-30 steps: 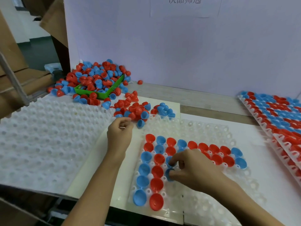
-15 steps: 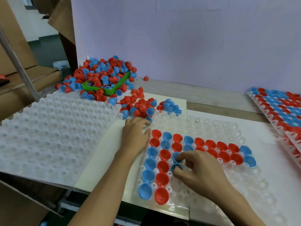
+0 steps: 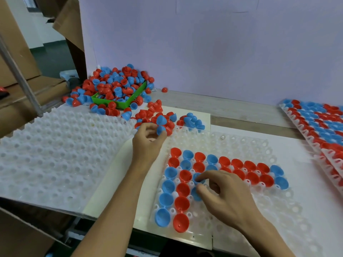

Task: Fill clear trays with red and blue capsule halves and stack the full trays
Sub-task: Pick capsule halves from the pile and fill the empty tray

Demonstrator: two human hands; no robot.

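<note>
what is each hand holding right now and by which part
Left hand pinches a blue plastic capsule half by its rim end. Right hand fingertips grip a blue capsule half by its rim.

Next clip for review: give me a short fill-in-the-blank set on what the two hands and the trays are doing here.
1. The left hand pinches a ____ capsule half at the loose pile.
2. The right hand seats a blue half in the ____ tray.
3. The overflowing small box behind the pile is ____.
4. The filled trays lie to the person's ____.

Missing words: blue; clear; green; right
</note>
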